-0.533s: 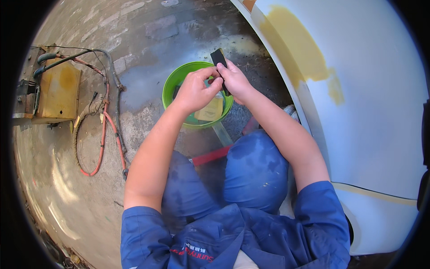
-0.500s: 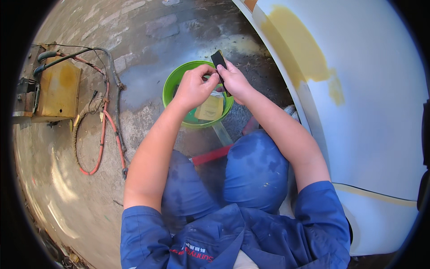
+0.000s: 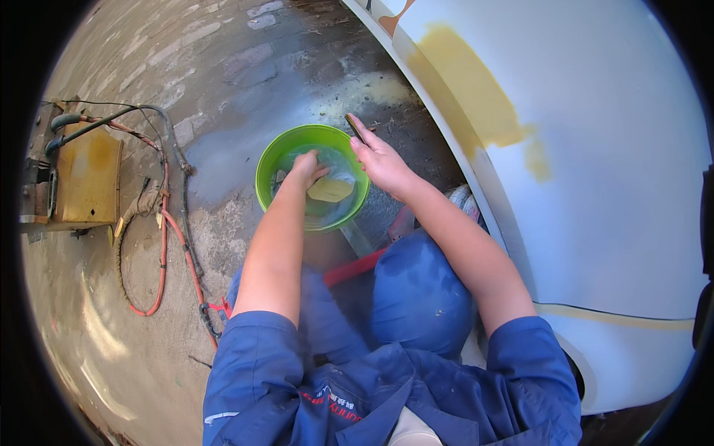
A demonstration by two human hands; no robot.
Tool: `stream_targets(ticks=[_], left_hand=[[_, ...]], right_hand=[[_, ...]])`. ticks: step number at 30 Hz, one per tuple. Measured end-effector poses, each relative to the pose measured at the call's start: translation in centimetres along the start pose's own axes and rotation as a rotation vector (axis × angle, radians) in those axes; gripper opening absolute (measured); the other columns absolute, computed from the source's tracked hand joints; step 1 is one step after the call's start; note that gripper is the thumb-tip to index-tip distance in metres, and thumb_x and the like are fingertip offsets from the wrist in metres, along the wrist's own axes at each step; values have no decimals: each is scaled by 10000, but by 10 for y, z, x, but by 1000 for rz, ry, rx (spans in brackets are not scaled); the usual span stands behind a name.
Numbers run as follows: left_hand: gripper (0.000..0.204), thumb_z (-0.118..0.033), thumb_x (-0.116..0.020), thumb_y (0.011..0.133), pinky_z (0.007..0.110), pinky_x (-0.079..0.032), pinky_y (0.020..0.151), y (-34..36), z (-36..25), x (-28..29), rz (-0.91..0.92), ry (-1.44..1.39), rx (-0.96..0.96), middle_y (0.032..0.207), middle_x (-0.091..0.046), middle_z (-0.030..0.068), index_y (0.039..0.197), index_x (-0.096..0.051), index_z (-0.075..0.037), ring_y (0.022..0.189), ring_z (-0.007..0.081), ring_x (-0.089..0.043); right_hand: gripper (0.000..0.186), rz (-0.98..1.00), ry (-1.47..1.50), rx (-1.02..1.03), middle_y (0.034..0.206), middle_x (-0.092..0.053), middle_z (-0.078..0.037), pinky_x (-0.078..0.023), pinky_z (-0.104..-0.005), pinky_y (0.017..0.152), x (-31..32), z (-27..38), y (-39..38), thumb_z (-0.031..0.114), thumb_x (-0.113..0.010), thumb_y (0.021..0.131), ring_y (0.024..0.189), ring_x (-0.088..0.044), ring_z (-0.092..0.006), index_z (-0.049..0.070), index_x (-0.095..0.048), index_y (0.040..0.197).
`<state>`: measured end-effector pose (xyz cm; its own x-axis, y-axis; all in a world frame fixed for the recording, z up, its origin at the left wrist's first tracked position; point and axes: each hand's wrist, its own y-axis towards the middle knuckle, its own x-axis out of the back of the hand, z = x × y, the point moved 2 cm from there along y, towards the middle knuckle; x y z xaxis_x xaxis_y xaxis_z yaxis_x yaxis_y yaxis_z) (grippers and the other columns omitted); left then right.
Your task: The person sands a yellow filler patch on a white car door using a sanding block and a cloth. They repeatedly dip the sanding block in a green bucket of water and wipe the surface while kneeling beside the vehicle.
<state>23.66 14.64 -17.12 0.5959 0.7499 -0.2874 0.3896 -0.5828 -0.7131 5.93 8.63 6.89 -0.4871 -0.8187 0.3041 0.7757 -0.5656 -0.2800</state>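
Observation:
My left hand [image 3: 304, 167] reaches into a green bucket [image 3: 269, 163] of cloudy water, fingers bent; what they grip, if anything, is hidden. Beside it in the water lies a pale yellow piece [image 3: 327, 191]. My right hand [image 3: 378, 163], above the bucket's right rim, is closed on a narrow dark block [image 3: 354, 126], held tilted.
A white vehicle panel [image 3: 610, 149] with a yellow-tan patch [image 3: 468, 82] curves along the right. At left stands a rusty yellow metal box [image 3: 88, 178] with red and black cables [image 3: 163, 245]. A red bar [image 3: 346, 269] lies beyond my knees.
My left hand has left the block and gone down into the bucket. My right hand still holds the block, now turned edge-on. The view has shifted slightly.

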Motion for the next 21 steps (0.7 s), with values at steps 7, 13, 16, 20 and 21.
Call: stream_targets(ticks=[7,13,16,20,21], left_hand=[[416,-233,-471,1103,504,-633,906,-20,-32,-9,38,45,69,1291,-657,199,1380,-590,53,1104,337,-700],[413,-193,-473,1130,429,-549,1109,-148,-155,-128,789,-21,-214,1369,-691,229,1391,-614,94,1269,323,-689],[404,-193,-501,1126,418,-523,1141,-173,-184,-152,735,-110,-546,1378,-697,196,1385,-628,89,1314,301,-670],[353,-189,-562,1071,368,-548,1049,-136,-155,-125,156,148,-630,1285,-743,159,1286,-703,54,1216,267,-713],[338,-192,-587,1046,354,-560,1004,-121,-139,-113,-12,211,-525,1236,-764,148,1244,-727,44,1162,262,-733]], right_hand=[[638,-45,249,25,1150,-608,-51,-543,-294,820,39,3,-24,372,-462,1170,936,-592,-123,156,-258,1734],[626,-304,-146,231,1260,-586,-116,-476,-340,1028,84,3,-82,323,-515,1147,1086,-575,-193,143,-323,1715],[651,-376,-603,351,1270,-589,-175,-464,-415,1047,100,12,-103,259,-629,1079,1129,-572,-314,145,-404,1679],[723,-432,-1349,272,1282,-575,-203,-471,-481,982,130,30,-127,174,-726,966,1114,-559,-393,224,-482,1645],[748,-461,-1542,287,1285,-571,-205,-475,-494,958,138,34,-130,154,-744,937,1105,-557,-402,248,-497,1637]])
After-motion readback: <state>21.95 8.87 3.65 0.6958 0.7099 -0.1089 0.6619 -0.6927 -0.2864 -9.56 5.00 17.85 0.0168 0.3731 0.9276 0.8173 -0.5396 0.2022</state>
